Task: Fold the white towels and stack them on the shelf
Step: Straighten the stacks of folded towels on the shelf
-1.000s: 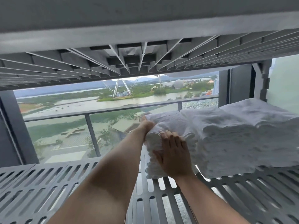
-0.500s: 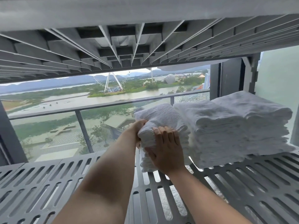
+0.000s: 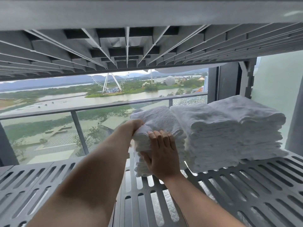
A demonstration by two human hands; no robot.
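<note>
Two slatted grey levels frame everything: the shelf that carries the towels, and the ribbed underside of the upper shelf close overhead. That low ceiling is probably why the piles are kept level and not built higher. Behind them a glass balcony railing looks out over water and trees.

Three piles of folded white towels stand side by side at the right end of the shelf. The right stack sits against the end wall and the middle stack touches it. Their folded edges face the front, seemingly so each towel can be pulled out singly. The left stack presses against the middle one and is looser, with its near corner bulging outward.

Both arms reach in to that corner, and this looks like squaring-up rather than placing. The left hand grips the upper left corner of the pile. Its fingers curl into the cloth and out of sight, apparently to keep the top layers from sliding. The right hand lies flat on the front face with the thumb splayed low. Its fingers are straight and held close together, pushing the layered edges back into line.

My guess is the stacking is nearly finished, with only this pile left to true up.
</note>
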